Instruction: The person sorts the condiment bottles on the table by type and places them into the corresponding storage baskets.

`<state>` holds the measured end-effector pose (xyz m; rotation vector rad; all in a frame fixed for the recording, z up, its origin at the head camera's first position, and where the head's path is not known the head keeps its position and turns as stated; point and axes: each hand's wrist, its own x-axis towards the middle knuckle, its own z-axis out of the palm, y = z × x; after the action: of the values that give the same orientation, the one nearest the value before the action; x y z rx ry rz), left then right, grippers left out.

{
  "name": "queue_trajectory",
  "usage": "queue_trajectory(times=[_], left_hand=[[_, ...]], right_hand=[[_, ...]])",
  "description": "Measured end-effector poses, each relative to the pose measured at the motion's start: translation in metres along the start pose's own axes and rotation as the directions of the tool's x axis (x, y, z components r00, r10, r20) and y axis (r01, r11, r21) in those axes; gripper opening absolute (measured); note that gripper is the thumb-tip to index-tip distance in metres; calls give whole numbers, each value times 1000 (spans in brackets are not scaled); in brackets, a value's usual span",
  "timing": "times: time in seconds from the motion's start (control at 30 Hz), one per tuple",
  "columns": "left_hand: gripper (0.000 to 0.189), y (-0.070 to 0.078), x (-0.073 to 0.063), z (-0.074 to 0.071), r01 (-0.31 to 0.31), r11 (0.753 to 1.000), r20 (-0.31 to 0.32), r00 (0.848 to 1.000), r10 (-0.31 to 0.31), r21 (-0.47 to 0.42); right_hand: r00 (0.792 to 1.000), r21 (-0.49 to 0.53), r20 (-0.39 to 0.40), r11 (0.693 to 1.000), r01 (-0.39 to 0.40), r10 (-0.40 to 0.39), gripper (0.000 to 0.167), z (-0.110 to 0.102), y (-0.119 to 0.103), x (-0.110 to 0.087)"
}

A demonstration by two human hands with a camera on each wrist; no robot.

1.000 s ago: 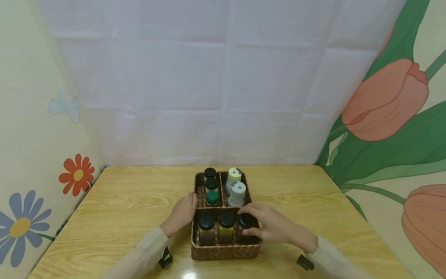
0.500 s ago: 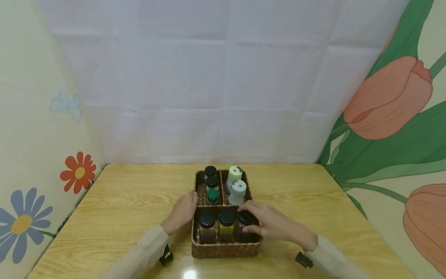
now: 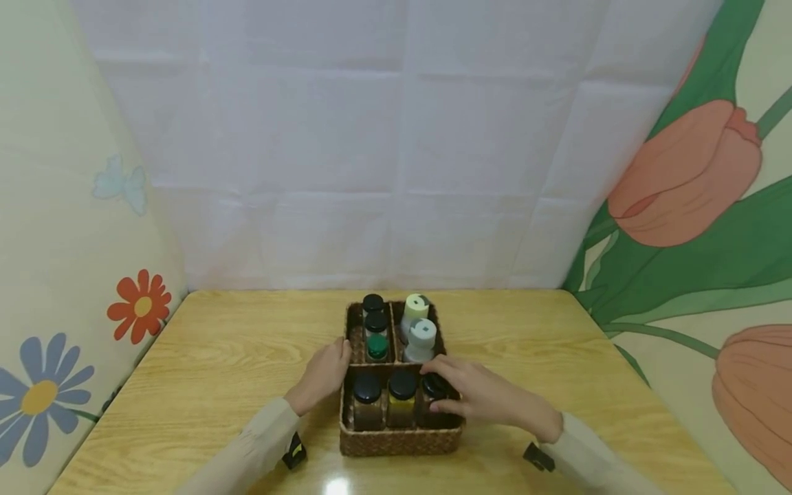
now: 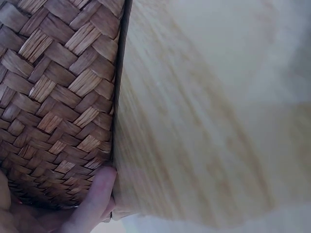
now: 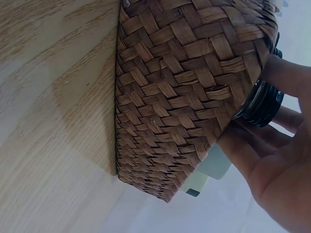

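A brown woven basket (image 3: 399, 445) with compartments stands on the table. My left hand (image 3: 322, 377) grips its left side; the left wrist view shows a fingertip (image 4: 101, 187) against the wall near the bottom edge. My right hand (image 3: 482, 392) reaches over the right rim and holds a black-lidded jar (image 3: 434, 386) between thumb and fingers. In the right wrist view the jar's black lid (image 5: 265, 104) shows between those fingers. Beside it stand a jar with yellow on it (image 3: 402, 410) and a dark jar (image 3: 368, 412), both black-lidded.
The back left compartment holds a green-capped bottle (image 3: 377, 347) and two black-capped ones. At the back right stand a white bottle (image 3: 422, 337) and a pale yellow-topped bottle (image 3: 416, 309). A white cloth (image 3: 383, 172) hangs behind the wooden table (image 3: 247, 350).
Both hands keep their places on the basket and the jar. The whole scene has shifted slightly upward in the view; the things in the basket have not visibly moved.
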<state>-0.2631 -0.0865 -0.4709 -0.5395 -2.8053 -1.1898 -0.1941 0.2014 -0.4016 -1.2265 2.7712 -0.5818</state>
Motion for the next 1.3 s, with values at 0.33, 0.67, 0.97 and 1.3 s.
queue_trajectory(times=[0.33, 0.67, 0.97, 1.3], left_hand=[[38, -4, 1, -3, 24, 999, -4, 1000, -24, 22], [41, -12, 3, -9, 52, 999, -4, 999, -52, 11], [66, -18, 3, -20, 20, 998, -50, 999, -17, 67], [56, -25, 10, -31, -43, 993, -129, 990, 57, 110]], right_hand=[[1000, 12, 19, 1000, 3, -3, 53, 1, 0, 4], [999, 4, -17, 1000, -29, 29, 49, -3, -1, 5], [994, -50, -107, 999, 8, -13, 40, -6, 8, 6], [948, -178, -290, 981, 78, -128, 21, -9, 21, 8]])
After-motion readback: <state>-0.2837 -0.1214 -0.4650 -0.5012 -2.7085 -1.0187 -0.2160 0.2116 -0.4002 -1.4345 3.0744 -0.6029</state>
